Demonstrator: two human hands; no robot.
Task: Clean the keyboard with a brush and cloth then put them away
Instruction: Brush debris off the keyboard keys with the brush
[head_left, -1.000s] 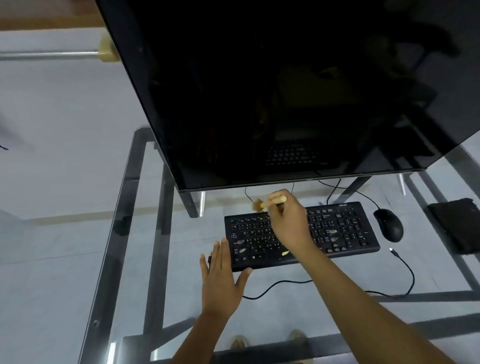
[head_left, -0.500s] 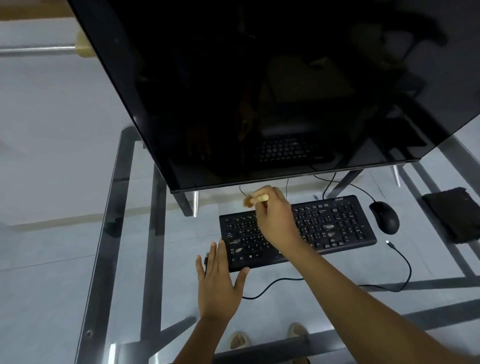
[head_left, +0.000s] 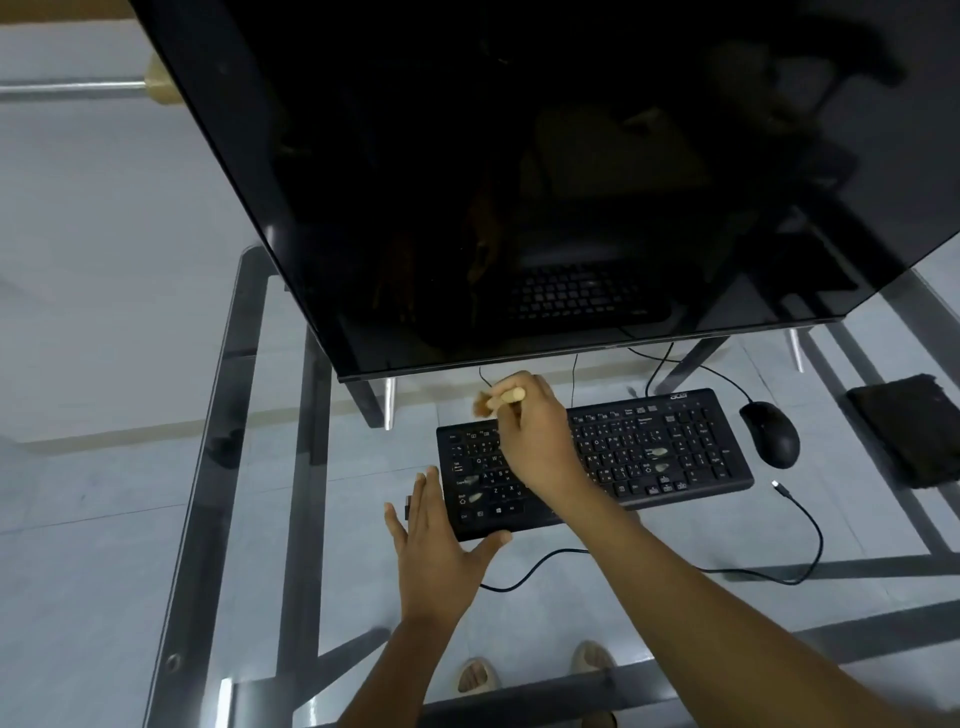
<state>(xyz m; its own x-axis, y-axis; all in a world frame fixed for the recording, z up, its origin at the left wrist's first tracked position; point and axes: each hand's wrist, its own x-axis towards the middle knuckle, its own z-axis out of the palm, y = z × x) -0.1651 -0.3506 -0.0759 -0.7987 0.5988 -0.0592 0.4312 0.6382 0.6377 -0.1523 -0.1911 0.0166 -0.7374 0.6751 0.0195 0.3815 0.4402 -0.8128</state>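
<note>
Right hand (head_left: 535, 441) curled, gripping brush (head_left: 498, 400) over keyboard (head_left: 675, 447) rear edge. Left hand (head_left: 436, 540) flat, fingers straight, steadying keyboard front-left corner.

R hand (head_left: 537, 441) grips brush (head_left: 500, 399) over black keyboard (head_left: 675, 447) top-left; L hand (head_left: 436, 545) flat at kbd's left corner, glass tabletop (head_left: 249, 467); mouse (head_left: 770, 433) right.

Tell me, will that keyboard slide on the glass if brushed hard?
Probably: the keyboard looks thin and light, and the glass table is smooth. The left hand, flat at its near-left corner, seems there to brace it. Its cable might tug slightly.
</note>
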